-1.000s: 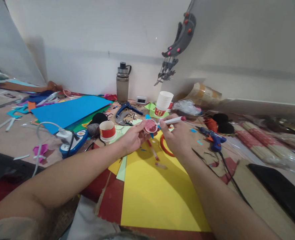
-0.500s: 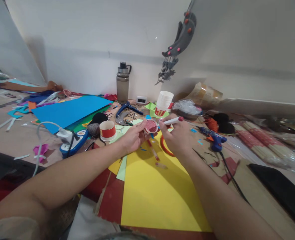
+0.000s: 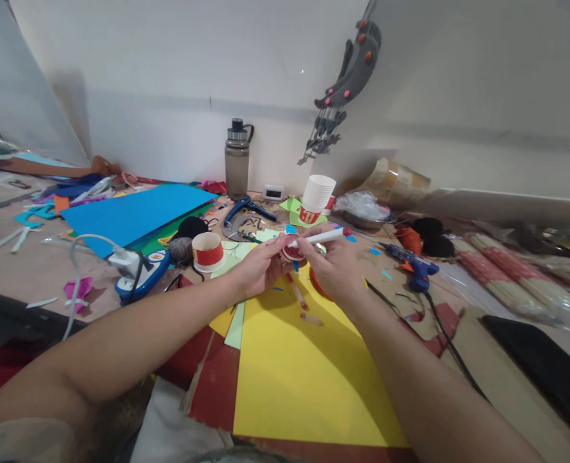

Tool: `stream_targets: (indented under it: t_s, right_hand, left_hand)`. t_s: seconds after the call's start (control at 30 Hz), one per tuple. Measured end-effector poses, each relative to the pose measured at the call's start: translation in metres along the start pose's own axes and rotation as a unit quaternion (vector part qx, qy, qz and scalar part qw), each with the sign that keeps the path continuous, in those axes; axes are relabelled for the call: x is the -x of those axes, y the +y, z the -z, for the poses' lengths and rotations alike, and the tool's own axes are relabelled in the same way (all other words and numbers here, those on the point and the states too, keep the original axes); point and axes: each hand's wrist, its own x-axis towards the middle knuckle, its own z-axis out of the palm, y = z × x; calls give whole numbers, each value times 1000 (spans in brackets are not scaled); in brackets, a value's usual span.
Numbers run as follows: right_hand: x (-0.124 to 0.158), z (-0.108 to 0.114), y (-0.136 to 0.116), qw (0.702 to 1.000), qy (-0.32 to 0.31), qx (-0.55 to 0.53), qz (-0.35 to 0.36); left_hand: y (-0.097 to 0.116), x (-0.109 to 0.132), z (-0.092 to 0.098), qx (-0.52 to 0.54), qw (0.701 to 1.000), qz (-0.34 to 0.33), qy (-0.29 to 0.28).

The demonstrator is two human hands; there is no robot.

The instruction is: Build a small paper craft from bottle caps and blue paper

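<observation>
My left hand grips a paper cup, its round end with a pale rim and a red-coloured face turned up; the fingers cover most of its side. A white marker with a red end is pinched in my right hand, its tip at the cup's red face. Blue bits stick out beside the cup. Below both hands lies a yellow sheet, with a slim red-capped pen and a clear pen cap on it. Partly behind my right hand is an orange-red ring.
A red-and-white paper cup stands left of my hands, a stack of cups behind them. Farther back are a bottle and a blue-handled tool. A blue glue gun with its cord lies right, a power strip left.
My right hand has shifted slightly left, bringing the marker tip onto the cup's red face. The cup has tilted a little in my left hand.
</observation>
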Motion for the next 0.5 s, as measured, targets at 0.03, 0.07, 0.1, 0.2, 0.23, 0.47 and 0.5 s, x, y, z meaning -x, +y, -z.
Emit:
stream_targets:
  t_s: [0.03,0.07,0.1,0.2,0.23,0.47,0.5]
  right_hand:
    - [0,1,0,1000,2,7,-3]
    - [0,1,-1,1000,9,22,-7]
    - [-1,2,-1,999,20,41,-9]
    - [-1,2,-2,997,40,67,-1]
    - [-1,1,-3,998,35,57,3]
    - [0,4,-6,999,31,-3,-33]
    - [0,5,-6,998,49,-4,-38]
  left_hand:
    - [0,0,-1,1,1000,0,5]
    - [1,0,-1,-1,1000,1,10]
    - [1,0,-2,-4,1000,4,14]
    - [0,1,-3,-9,1000,11,6]
    - [0,2,-3,-7,1000,12,0]
    - [3,1,-3,-5,1000,0,8]
    - [3,0,-3,-5,1000,-2,10]
